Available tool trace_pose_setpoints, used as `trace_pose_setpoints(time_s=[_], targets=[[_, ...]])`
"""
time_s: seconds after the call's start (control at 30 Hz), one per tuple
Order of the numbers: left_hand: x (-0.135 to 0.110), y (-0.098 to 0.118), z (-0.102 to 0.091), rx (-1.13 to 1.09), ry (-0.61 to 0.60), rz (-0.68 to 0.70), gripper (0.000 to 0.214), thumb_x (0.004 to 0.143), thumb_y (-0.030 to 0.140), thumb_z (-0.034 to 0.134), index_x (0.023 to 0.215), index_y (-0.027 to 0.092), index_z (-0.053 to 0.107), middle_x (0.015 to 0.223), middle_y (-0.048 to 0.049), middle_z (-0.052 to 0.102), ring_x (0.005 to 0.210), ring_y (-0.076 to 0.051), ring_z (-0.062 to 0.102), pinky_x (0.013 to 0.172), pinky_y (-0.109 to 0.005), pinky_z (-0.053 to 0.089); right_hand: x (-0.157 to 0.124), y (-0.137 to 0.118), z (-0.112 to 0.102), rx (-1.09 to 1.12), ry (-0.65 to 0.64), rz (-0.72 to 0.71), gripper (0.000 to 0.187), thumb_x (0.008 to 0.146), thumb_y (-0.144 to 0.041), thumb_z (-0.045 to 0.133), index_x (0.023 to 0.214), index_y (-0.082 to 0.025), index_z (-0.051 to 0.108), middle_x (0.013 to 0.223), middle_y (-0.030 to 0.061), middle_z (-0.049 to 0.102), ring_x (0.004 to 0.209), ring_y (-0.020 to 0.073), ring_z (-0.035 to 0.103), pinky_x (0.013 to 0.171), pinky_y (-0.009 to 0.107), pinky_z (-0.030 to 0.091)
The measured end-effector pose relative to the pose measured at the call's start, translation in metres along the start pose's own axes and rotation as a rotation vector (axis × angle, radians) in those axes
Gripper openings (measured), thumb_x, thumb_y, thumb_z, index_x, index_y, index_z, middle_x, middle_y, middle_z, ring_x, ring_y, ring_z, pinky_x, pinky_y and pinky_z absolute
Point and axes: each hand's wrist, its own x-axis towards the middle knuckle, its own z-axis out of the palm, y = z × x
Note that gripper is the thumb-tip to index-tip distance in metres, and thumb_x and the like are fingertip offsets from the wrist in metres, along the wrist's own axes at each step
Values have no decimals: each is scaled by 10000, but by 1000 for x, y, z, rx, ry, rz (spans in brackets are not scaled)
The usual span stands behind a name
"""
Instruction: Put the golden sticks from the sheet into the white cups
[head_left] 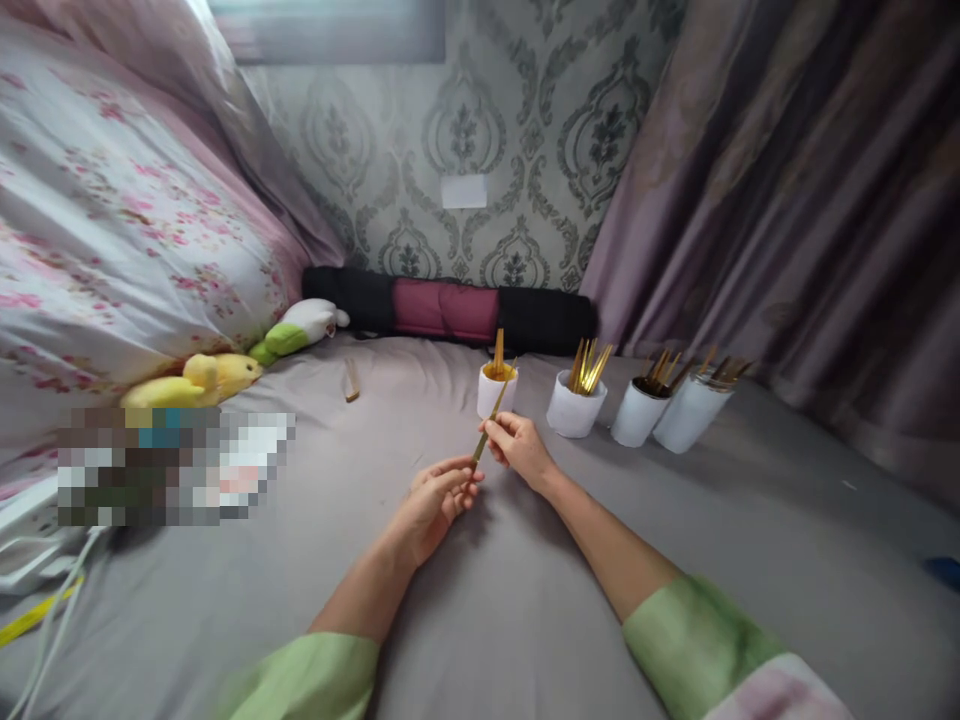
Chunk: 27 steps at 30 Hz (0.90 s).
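A slim gold-coloured stick (490,424), chopstick-like, slants up and away between my two hands. My left hand (442,500) has its fingers closed around the lower end. Higher up, the fingers of my right hand (516,445) pinch the same stick. Just beyond its upper end stands a white cup (491,400) with a yellow inside, holding gold sticks (499,352). To the right of my right hand is a wider white cup (576,414) with several shiny gold sticks (591,368).
Further right, two white cups, one upright (636,418) and one leaning (691,415), hold darker sticks. A small brown-ended object (351,382) lies left on the grey sheet (315,560). Plush toys (202,380), a white power strip (34,525) and cables line the left. A black-and-maroon roll (450,308) lies along the wall.
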Motion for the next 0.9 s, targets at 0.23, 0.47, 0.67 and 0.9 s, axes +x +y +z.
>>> trace_pose_setpoints(time_s=[0.23, 0.47, 0.67, 0.9], targets=[[2, -4, 0, -30, -37, -30, 262, 685, 56, 544, 946, 84, 533, 737, -77, 606, 544, -62, 532, 505, -172, 427, -2, -4, -1, -18, 0, -13, 243, 740, -378, 468, 719, -147, 542, 468, -53, 434, 343, 47, 347, 302, 160, 268], [4, -8, -1, -40, -37, -31, 260, 680, 46, 550, 938, 76, 524, 749, -98, 611, 541, -65, 526, 501, -176, 422, 1, -8, -7, -58, 31, -17, 280, 741, -406, 475, 749, -140, 561, 489, -48, 449, 342, 42, 354, 299, 157, 270], [6, -12, -2, -37, -57, -12, 255, 676, 52, 556, 928, 76, 530, 751, -104, 613, 537, -70, 528, 494, -180, 418, 16, -19, -18, -70, 109, -26, 338, 746, -453, 453, 759, -132, 558, 540, -33, 483, 331, 30, 356, 277, 148, 256], [6, -11, -1, -25, -55, -13, 269, 677, 35, 539, 944, 61, 520, 751, -113, 608, 538, -73, 526, 492, -181, 416, 36, -42, -32, -57, 249, -11, 319, 759, -426, 434, 707, -127, 533, 535, -34, 489, 319, 27, 373, 261, 143, 251]])
